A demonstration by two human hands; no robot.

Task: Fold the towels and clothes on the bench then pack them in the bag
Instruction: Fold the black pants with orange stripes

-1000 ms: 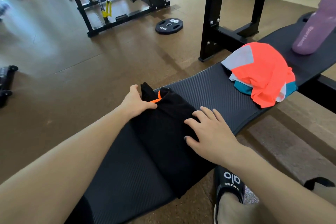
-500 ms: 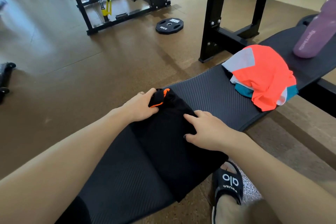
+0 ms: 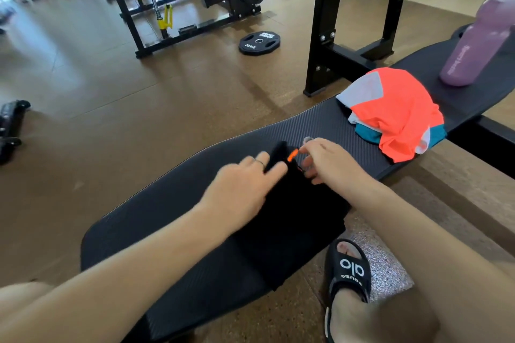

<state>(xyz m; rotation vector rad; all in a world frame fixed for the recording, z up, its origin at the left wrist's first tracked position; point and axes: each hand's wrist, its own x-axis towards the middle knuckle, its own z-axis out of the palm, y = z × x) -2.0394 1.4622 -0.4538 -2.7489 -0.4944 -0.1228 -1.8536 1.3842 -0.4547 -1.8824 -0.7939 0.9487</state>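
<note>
A black garment (image 3: pixel 295 220) with an orange trim lies folded lengthwise across the black padded bench (image 3: pixel 167 231). My left hand (image 3: pixel 239 189) rests on its far end with fingers stretched out, blurred by motion. My right hand (image 3: pixel 331 161) curls its fingers at the garment's far corner and pinches the fabric by the orange trim. Farther right on the bench sits a heap of clothes (image 3: pixel 395 111), orange on top with grey, white and teal beneath. No bag is in view.
A purple water bottle (image 3: pixel 473 44) stands on the bench's far right end. A black rack post (image 3: pixel 323 36) rises just behind the bench, and a 10 kg weight plate (image 3: pixel 259 42) lies on the brown floor. My foot in a black slipper (image 3: pixel 349 270) is below the bench.
My right hand moved from the garment's middle up to its far corner and took hold by the orange trim. My left hand let go of that corner and now lies flat.
</note>
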